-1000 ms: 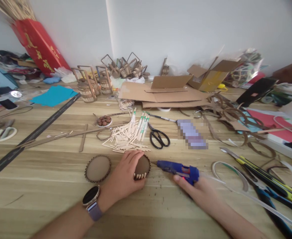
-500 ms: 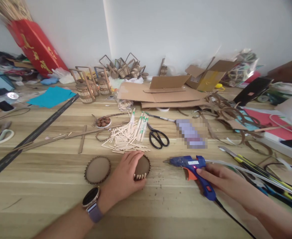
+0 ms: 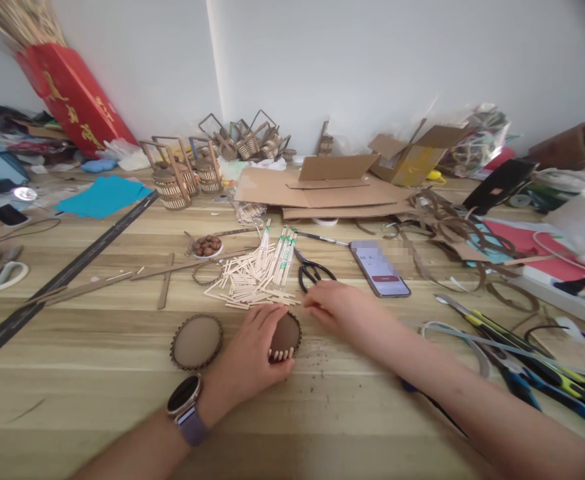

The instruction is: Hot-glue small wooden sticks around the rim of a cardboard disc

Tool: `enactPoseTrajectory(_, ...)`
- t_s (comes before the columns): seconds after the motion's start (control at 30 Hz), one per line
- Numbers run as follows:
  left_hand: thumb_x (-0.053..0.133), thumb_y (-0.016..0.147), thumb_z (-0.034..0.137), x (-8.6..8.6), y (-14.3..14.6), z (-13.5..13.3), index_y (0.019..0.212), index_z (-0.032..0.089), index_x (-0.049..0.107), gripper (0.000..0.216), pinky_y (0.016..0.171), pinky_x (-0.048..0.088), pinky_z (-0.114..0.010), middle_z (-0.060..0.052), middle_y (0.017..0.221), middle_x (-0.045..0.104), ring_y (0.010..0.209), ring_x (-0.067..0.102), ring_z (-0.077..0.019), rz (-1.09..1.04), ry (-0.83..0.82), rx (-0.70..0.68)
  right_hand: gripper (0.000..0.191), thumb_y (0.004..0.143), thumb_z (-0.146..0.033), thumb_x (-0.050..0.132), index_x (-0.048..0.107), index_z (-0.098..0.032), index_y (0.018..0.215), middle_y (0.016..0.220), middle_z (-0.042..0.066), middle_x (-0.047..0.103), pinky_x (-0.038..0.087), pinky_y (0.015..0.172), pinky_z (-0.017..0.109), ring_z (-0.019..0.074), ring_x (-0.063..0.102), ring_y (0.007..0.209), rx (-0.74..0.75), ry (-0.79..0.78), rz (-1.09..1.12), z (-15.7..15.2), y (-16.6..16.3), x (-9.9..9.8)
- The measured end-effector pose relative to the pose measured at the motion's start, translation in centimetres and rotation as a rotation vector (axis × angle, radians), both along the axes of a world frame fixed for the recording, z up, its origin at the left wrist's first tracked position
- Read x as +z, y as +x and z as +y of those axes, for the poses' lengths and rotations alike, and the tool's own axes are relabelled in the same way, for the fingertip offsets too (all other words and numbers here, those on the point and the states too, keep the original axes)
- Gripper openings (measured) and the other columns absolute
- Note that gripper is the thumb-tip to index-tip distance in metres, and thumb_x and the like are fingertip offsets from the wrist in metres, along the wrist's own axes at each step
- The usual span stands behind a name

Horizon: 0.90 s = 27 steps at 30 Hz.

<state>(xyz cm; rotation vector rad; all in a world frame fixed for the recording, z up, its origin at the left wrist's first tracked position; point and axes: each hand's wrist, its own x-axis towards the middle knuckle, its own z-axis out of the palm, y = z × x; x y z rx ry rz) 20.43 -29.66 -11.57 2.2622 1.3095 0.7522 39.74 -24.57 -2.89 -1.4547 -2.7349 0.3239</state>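
My left hand (image 3: 252, 350), with a watch on its wrist, lies curled over a round brown cardboard disc (image 3: 288, 330) that has short wooden sticks glued along its near edge. A second disc (image 3: 196, 341) with a scalloped rim sits just left of it. My right hand (image 3: 335, 309) reaches across the table with its fingers stretched toward the pile of small wooden sticks (image 3: 252, 277), next to black scissors (image 3: 311, 273). It holds nothing. A blue part of the glue gun (image 3: 408, 385) peeks out from under my right forearm.
A phone (image 3: 380, 268) lies right of the scissors. Pliers and cutters (image 3: 532, 373) sit at the right, cardboard sheets (image 3: 322, 187) and small stick baskets (image 3: 182, 173) at the back. A long black ruler (image 3: 67, 273) crosses the left side, near a dish of beads (image 3: 207, 246).
My right hand put the blue glue gun down at the right and moved left toward the stick pile. My left hand stayed on the disc.
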Motion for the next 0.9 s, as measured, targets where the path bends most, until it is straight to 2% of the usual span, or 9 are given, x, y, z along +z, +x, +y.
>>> enactPoseTrajectory(0.17,0.065,0.069,0.018,0.1,0.1,0.1,0.133,0.015,0.043,0.067,0.111,0.036,-0.053,-0.015,0.135,0.051,0.129,0.043,-0.0319,0.006,-0.017,-0.003,0.017,0.089,-0.014,0.055,0.069,-0.017,0.079,0.091,0.006,0.072,0.047,0.071,0.027,0.0186,0.065,0.084,0.054,-0.027,-0.020,3.7,-5.1,-1.6)
enactPoseTrajectory(0.23,0.066,0.068,0.017,0.3,0.1,0.1,0.132,0.014,0.044,0.068,0.111,0.035,-0.054,-0.016,0.135,0.052,0.129,0.043,-0.0326,0.007,-0.031,-0.004,0.011,0.090,-0.021,0.060,0.068,-0.016,0.085,0.094,0.006,0.070,0.050,0.075,0.031,0.0184,0.065,0.086,0.062,-0.038,-0.028,4.6,-6.3,-2.5)
enactPoseTrajectory(0.3,0.067,0.067,0.017,0.4,0.1,0.1,0.132,0.016,0.045,0.068,0.111,0.035,-0.054,-0.015,0.135,0.052,0.129,0.043,-0.0332,0.000,-0.033,-0.006,0.015,0.091,-0.029,0.061,0.066,-0.015,0.090,0.095,0.004,0.069,0.052,0.077,0.035,0.0173,0.065,0.085,0.061,-0.049,-0.026,5.0,-7.0,-3.0)
enactPoseTrajectory(0.37,0.066,0.068,0.016,0.4,0.1,0.1,0.131,0.018,0.045,0.067,0.110,0.036,-0.055,-0.014,0.135,0.053,0.128,0.044,-0.0334,-0.008,-0.028,-0.005,0.014,0.091,-0.028,0.062,0.065,-0.015,0.086,0.091,0.003,0.068,0.052,0.076,0.035,0.0168,0.064,0.082,0.050,-0.053,0.001,5.0,-7.1,-3.1)
enactPoseTrajectory(0.5,0.067,0.068,0.017,0.1,0.1,0.1,0.134,0.018,0.044,0.069,0.110,0.037,-0.054,-0.013,0.136,0.052,0.128,0.044,-0.0326,-0.009,-0.020,-0.007,0.010,0.087,-0.017,0.057,0.063,-0.017,0.078,0.080,0.004,0.069,0.044,0.065,0.026,0.0161,0.062,0.074,-0.032,-0.019,0.147,4.1,-5.8,-2.1)
enactPoseTrajectory(0.67,0.066,0.070,0.017,-0.1,0.0,0.0,0.135,0.016,0.042,0.070,0.112,0.036,-0.051,-0.013,0.138,0.050,0.130,0.042,-0.0305,-0.009,-0.007,-0.012,0.013,0.089,-0.022,0.052,0.057,-0.019,0.078,0.068,-0.002,0.062,0.038,0.054,0.020,0.0114,0.055,0.061,-0.134,-0.027,0.338,0.5,-1.8,-1.3)
enactPoseTrajectory(0.8,0.066,0.069,0.018,-0.2,0.0,0.0,0.134,0.019,0.042,0.069,0.112,0.035,-0.052,-0.012,0.137,0.051,0.130,0.043,-0.0305,-0.024,-0.006,-0.014,0.012,0.087,-0.028,0.052,0.058,-0.020,0.079,0.064,-0.004,0.058,0.039,0.052,0.020,0.0113,0.053,0.058,-0.147,-0.245,0.644,-2.9,0.3,-2.4)
enactPoseTrajectory(0.9,0.065,0.069,0.018,-0.2,-0.1,0.1,0.134,0.018,0.041,0.069,0.111,0.035,-0.052,-0.013,0.136,0.052,0.130,0.043,-0.0307,-0.024,0.000,-0.025,0.008,0.085,-0.023,0.054,0.059,-0.020,0.079,0.067,-0.003,0.062,0.041,0.056,0.021,0.0124,0.057,0.062,-0.138,-0.315,0.654,-4.1,0.5,-3.4)
